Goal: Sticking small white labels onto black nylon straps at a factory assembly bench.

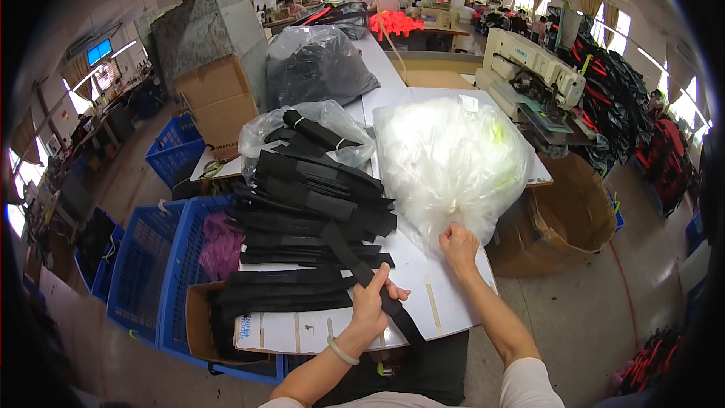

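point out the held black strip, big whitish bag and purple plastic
Black strip [349, 255], head view: upper length.
Whitish bag [453, 159], head view: bulging middle.
Purple plastic [220, 245], head view: crumpled middle.

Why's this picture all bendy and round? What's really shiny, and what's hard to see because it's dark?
Head view: the fisheye lens curves straight edges and leaves black corners; head view: the bulging clear plastic bag gleams nearly white, and tall bright windows glare; head view: the flat black fabric strips look too dark for much detail.
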